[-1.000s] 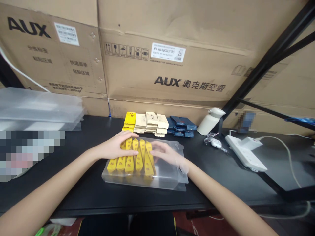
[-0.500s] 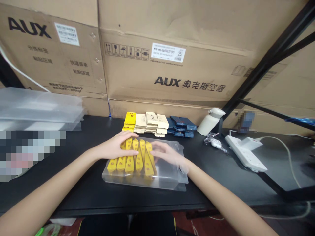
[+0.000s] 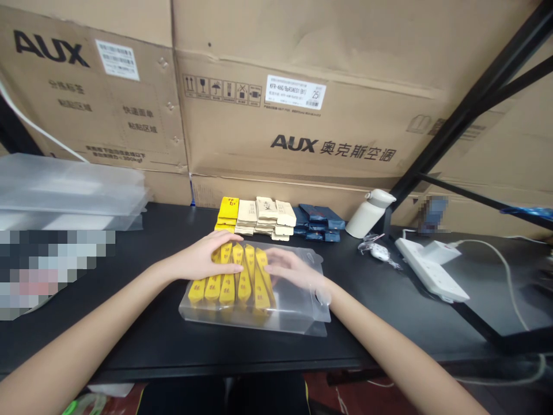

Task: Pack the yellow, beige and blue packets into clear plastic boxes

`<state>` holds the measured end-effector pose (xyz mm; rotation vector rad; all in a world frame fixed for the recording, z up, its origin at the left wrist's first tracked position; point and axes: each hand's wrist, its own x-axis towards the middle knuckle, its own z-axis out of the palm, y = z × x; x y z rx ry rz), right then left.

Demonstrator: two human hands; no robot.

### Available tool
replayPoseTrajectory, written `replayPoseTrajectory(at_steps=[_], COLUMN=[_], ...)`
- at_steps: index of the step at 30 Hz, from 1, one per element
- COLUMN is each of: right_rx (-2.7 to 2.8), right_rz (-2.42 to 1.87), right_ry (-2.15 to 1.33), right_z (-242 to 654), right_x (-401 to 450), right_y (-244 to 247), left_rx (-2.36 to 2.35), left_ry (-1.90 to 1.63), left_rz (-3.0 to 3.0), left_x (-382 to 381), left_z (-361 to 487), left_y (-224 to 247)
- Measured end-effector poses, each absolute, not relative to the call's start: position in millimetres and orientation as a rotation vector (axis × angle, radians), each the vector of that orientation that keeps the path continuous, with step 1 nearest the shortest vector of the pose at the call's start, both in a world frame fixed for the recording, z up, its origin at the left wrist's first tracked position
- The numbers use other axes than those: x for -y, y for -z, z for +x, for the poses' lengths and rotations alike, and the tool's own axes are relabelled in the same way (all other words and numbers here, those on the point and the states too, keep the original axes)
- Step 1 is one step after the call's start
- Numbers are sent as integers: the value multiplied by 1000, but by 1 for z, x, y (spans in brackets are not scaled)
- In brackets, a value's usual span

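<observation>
A clear plastic box [image 3: 294, 316] lies near the table's front edge, its right end flaps open. Several yellow packets [image 3: 227, 287] with dark characters stand in a leaning row in its left part. My left hand [image 3: 211, 253] curls over the row from the left, thumb across the packets and fingers along their far side. Through the open right end, my right hand [image 3: 296, 270] reaches into the box. Its thumb and fingers close on the rightmost yellow packet [image 3: 262, 291]; its other fingers are partly hidden behind plastic.
Behind the box stand stacks of yellow packets [image 3: 227, 213], cream packets [image 3: 266, 214] and dark blue packets [image 3: 322, 218]. To the right are a white bottle [image 3: 369, 216], a small keychain [image 3: 379, 252] and a power strip [image 3: 432, 274]. Clear plastic sheets [image 3: 73, 184] lie left. Cardboard boxes [image 3: 302, 52] form the back.
The rightmost yellow packet has shifted very slightly at its lower end. Both hands and the plastic box stay almost in place.
</observation>
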<state>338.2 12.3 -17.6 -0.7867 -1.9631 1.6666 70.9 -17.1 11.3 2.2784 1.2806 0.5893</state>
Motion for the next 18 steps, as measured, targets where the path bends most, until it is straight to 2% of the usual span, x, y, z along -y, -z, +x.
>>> replayPoseTrajectory(at_steps=[18], right_rx=[1974], right_rz=[-808], right_ry=[-1656], right_z=[338], right_x=[-13], right_y=[20], left_rx=[-1288], left_ry=[-598], left_rz=[2279], left_x=[18], left_z=[71], left_y=[-12])
